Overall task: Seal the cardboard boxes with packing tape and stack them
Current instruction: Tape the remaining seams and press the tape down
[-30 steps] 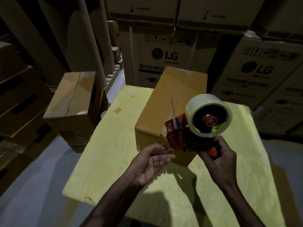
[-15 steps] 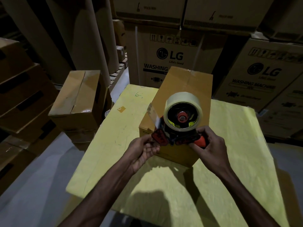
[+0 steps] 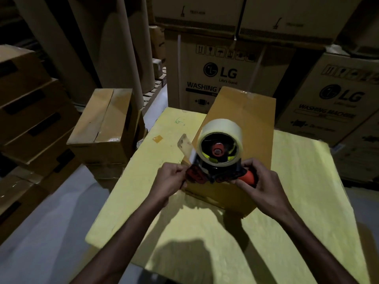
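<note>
Gripping the tape dispenser (image 3: 215, 173) with the right hand (image 3: 264, 181), pinching the loose tape end (image 3: 185, 145) in the left hand (image 3: 170, 179), over the cardboard box (image 3: 246, 111) toward the bench's (image 3: 307, 181) far edge. Likely to fold and self-stick if pulled slack.

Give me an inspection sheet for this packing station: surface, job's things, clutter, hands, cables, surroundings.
Surface: table under a yellow sheet, with green scribbles on it.
Job's things: cardboard box lying on the sheet; tape dispenser held at its near end, with the loose tape end sticking up; second box left of the table, on other boxes.
Clutter: small orange scrap on the sheet.
Hands: left hand holds the dispenser's front by the tape end; right hand grips its orange handle.
Cables: nothing seen.
Surroundings: LG washing machine cartons behind, stacked boxes at left, tall cardboard rolls; dim light.
</note>
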A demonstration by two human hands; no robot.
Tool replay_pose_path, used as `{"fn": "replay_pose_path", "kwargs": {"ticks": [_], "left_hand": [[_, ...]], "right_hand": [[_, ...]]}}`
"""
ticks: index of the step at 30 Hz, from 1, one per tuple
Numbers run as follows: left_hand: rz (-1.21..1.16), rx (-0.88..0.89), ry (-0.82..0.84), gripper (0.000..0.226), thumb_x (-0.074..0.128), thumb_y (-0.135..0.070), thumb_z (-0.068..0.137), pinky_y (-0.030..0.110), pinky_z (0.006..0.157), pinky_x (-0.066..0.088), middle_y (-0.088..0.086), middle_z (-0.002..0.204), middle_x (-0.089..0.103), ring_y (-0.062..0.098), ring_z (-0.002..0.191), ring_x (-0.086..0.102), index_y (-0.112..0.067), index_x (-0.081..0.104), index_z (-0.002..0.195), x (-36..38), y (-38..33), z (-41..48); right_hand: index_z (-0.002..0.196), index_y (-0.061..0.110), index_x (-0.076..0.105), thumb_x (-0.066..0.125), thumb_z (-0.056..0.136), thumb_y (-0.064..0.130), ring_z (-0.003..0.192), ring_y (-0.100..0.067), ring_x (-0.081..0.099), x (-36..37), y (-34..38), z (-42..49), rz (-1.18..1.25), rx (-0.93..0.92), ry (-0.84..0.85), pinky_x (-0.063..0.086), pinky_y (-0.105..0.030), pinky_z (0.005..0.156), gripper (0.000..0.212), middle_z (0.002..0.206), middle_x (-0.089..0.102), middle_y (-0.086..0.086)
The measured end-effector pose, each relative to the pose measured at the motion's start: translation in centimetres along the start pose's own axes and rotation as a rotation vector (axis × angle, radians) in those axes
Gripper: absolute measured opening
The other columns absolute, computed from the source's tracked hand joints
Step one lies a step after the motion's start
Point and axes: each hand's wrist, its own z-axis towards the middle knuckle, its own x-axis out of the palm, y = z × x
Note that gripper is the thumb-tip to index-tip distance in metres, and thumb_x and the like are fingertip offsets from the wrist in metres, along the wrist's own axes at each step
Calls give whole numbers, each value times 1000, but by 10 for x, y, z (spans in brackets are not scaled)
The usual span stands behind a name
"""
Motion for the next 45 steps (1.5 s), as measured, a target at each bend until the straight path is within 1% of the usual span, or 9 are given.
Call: {"fn": "replay_pose_path", "kwargs": {"ticks": [3,8,10,18,23,25,29,36,45], "left_hand": [[352,204,-105,38,60,-21,88,23,45,27,13,48,47,17,47,33,0,65,57,-13,1,15],[360,114,-12,32,55,-1,80,27,47,40,5,65,74,15,48,54,-14,83,71,-29,11,40],[386,85,-4,32,54,-3,79,34,55,48,5,68,75,24,62,65,-16,81,68,-32,14,53],[483,108,-55,25,58,7,76,38,57,46,14,60,67,29,58,64,-5,69,58,-26,27,68],[473,160,-22,33,59,4,82,30,54,40,11,59,65,20,54,60,-13,64,54,-32,32,71],[438,186,-48,37,60,1,87,27,52,40,5,56,63,7,47,56,-15,63,54,-38,36,74],[349,254,-110,42,63,-21,103,13,54,38,-2,54,64,-5,51,58,-11,65,61,-57,54,74],[354,310,-57,47,62,-37,104,18,53,42,-1,54,65,5,48,60,-17,68,63,-39,52,77],[216,159,34,44,65,-37,102,17,52,42,8,61,68,10,52,57,-10,73,69,-39,55,80]], "right_hand": [[120,32,53,73,93,36,97,-3,66,-7,8,18,-19,-47,217,58,-36,75,34,113,66,17],[131,35,41,45,98,64,103,-11,62,-16,21,56,-263,-173,438,58,-38,79,44,125,60,7],[131,33,39,41,99,63,101,-15,61,-13,21,70,-325,-224,434,58,-43,78,44,123,59,3],[129,33,36,52,102,48,95,-11,60,7,3,86,-356,-250,461,59,-41,74,35,120,56,5],[129,36,35,51,101,51,94,-11,60,10,6,83,-372,-245,453,58,-40,74,35,118,58,7],[130,33,35,50,100,52,92,-13,60,8,11,83,-394,-258,444,58,-39,73,38,117,59,6],[132,30,38,41,94,66,92,-14,61,-10,9,83,-403,-259,420,57,-36,72,52,117,60,4],[127,42,38,39,92,74,97,-12,63,-30,-12,71,-402,-226,420,57,-34,73,48,120,61,10],[129,40,40,46,93,65,99,-9,63,-24,-18,60,-362,-191,426,57,-30,75,45,122,62,8]]}}
